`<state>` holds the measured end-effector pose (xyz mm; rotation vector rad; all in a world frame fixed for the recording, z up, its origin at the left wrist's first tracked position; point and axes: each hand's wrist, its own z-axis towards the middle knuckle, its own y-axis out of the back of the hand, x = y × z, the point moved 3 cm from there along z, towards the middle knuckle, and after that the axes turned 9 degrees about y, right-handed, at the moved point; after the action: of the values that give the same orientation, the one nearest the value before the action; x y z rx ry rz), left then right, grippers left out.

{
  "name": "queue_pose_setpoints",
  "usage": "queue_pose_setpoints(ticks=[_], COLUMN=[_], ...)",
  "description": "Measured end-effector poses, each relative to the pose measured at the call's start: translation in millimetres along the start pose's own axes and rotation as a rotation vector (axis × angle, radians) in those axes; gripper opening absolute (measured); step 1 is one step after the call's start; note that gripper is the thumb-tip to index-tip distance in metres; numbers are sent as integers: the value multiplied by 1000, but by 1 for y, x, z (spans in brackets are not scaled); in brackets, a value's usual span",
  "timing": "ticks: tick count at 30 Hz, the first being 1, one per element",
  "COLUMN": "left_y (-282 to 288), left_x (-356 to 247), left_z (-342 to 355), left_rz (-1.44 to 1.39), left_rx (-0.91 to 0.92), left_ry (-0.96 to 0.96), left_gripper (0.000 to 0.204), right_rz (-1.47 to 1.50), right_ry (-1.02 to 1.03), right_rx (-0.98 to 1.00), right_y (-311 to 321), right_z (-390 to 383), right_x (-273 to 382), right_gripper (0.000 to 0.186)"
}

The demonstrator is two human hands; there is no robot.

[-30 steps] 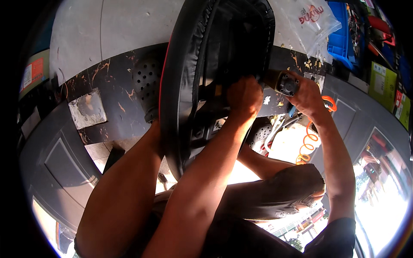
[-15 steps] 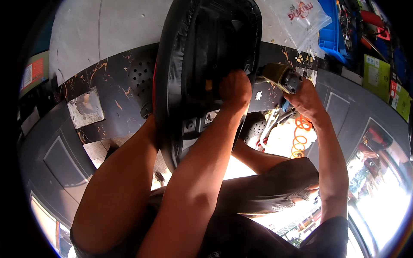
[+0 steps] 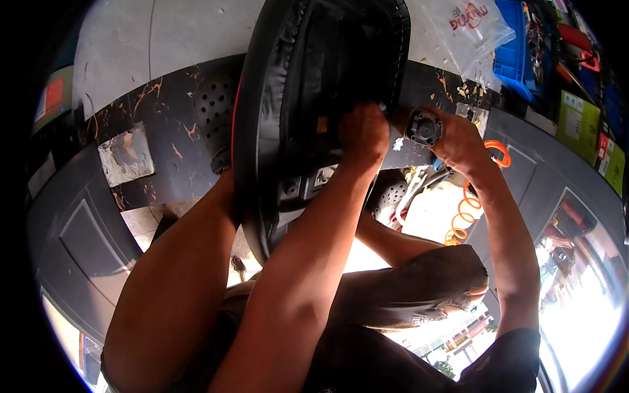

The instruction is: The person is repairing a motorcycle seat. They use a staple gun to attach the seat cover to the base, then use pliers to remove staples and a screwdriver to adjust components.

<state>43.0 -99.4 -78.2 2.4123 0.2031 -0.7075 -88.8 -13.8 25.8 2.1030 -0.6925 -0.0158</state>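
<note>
A black motorcycle seat (image 3: pixel 265 124) stands underside toward me between my legs, its gathered cover folded over the rim. My left hand (image 3: pixel 364 131) is closed in a fist at the right inner edge, pinching the seat cover there; its fingertips are mostly hidden. My right hand (image 3: pixel 460 145) is wrapped round an air staple gun (image 3: pixel 424 128) with a round dark cap facing me. The gun's nose points left at the seat's right rim, close to my left hand, and is lost in shadow. An orange coiled air hose (image 3: pixel 464 218) hangs below my right hand.
A worn dark board (image 3: pixel 177 154) with a pale patch runs behind the seat. Clogs (image 3: pixel 215 111) show on both sides of it. At the upper right are a clear plastic bag (image 3: pixel 458 33), a blue crate (image 3: pixel 510 49) and green boxes (image 3: pixel 576 118).
The staple gun has turned so its cap faces me more, and its nose has come nearer the seat rim and my left hand. The orange hose has swung to the right.
</note>
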Motion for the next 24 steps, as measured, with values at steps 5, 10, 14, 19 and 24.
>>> queue_pose_setpoints(ticks=[5, 10, 14, 19, 24], left_y=[3, 2, -5, -5, 1], left_x=[-3, -5, 0, 0, -3], left_z=[-3, -3, 6, 3, 1], left_rz=[30, 8, 4, 21, 66], left_rx=[42, 47, 3, 15, 59], left_ry=[1, 8, 24, 32, 72], left_gripper=[18, 21, 22, 22, 23], right_rz=[-55, -12, 274, 192, 84], right_ry=[53, 7, -21, -1, 83], right_rx=[13, 22, -155, -132, -111], right_y=[2, 7, 14, 11, -10], right_z=[12, 10, -23, -34, -27], right_x=[8, 7, 2, 11, 11], right_gripper=[46, 49, 51, 55, 56])
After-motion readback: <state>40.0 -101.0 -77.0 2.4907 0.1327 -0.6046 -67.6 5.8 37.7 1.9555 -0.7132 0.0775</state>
